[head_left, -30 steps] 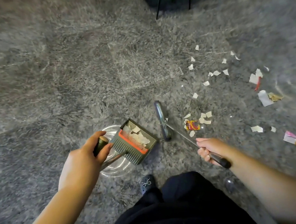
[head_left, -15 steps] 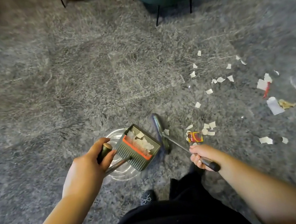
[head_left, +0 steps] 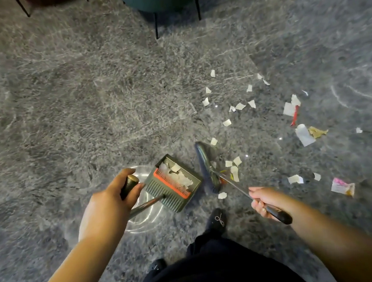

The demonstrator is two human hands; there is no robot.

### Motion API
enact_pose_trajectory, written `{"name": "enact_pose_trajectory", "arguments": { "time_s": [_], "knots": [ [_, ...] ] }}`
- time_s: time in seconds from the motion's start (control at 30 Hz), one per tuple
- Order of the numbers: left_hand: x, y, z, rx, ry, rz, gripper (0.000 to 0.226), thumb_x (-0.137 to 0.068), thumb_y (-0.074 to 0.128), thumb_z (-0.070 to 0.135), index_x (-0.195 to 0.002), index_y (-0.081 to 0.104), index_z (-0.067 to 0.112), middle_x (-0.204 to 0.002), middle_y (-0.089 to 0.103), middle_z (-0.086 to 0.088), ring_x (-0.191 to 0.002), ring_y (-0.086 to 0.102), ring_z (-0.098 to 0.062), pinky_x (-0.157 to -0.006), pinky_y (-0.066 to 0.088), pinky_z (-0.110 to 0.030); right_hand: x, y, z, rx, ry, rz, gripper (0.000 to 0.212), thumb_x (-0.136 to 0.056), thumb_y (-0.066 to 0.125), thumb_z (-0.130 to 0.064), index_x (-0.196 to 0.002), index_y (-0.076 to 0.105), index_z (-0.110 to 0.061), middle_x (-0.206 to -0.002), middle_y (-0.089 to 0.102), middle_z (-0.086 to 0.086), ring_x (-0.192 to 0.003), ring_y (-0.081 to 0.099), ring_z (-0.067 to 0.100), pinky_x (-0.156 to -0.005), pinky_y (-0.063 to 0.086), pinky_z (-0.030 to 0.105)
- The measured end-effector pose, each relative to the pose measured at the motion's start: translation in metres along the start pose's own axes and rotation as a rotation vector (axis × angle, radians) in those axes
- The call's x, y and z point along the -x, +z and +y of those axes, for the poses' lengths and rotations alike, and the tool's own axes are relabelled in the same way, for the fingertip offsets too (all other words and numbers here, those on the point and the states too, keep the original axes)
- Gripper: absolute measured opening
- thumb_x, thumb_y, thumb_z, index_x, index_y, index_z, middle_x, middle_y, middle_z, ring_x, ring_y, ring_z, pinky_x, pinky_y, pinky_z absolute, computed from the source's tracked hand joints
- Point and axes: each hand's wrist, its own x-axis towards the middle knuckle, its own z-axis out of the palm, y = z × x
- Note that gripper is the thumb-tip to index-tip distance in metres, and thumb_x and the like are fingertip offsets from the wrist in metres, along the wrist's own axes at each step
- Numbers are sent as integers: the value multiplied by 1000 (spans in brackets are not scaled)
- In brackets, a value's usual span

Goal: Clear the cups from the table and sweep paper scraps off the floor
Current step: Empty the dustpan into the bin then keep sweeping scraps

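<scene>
Grey carpet [head_left: 83, 94] is being swept: broom [head_left: 207, 168], gripped by the right hand [head_left: 263, 200], is drawn nearer the dustpan [head_left: 173, 183], gripped by the left hand [head_left: 111, 201]; scraps [head_left: 233, 168] are nearly collected.

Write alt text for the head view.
Seen from above, a person's left hand holds a dustpan of paper scraps while the right hand holds a broom beside it on a grey carpet. More paper scraps lie scattered to the right.
</scene>
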Motion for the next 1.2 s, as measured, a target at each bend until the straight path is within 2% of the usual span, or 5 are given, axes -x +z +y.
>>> {"name": "enact_pose_trajectory", "arguments": {
  "time_s": [0.3,0.47,0.67,0.77,1.2],
  "knots": [
    [-52,26,82,35,99,-25,42,-87,59,52,-128,55,42,-72,67,3,-63,62,-18,-59,50,-32,1,-85,-30,-35,-53,154,47,-105,33,-15,-150,25,-25,-54,36,5,-28,33,7,-32,29,12],
    [-76,23,104,47,154,-15,40,-88,59,49,-127,55,42,-74,69,-1,-69,65,-24,-65,54,-37,13,-95,-50,-187,-100,85,46,-106,30,-16,-149,24,-29,-47,33,0,-29,31,5,-32,27,12],
    [-123,10,115,29,255,6,38,-87,63,46,-124,56,40,-78,71,-2,-74,68,-29,-65,52,-35,20,-63,-79,-340,-168,11,33,-104,37,-18,-133,37,-34,-55,39,0,-31,37,5,-31,29,14],
    [-158,-3,113,21,282,-21,39,-87,62,46,-125,55,41,-75,70,-1,-70,67,-27,-62,51,-33,15,-36,-104,-355,-134,-12,8,-104,39,-19,-111,42,-18,-48,41,-2,-30,36,6,-30,27,14],
    [-350,-94,94,-75,512,-79,38,-87,63,47,-124,58,40,-64,61,6,-63,66,-21,-49,37,-23,-6,87,-252,-570,-95,-23,28,-105,34,-20,-78,40,-14,-51,33,0,-27,31,6,-30,26,11]
  ]
}}
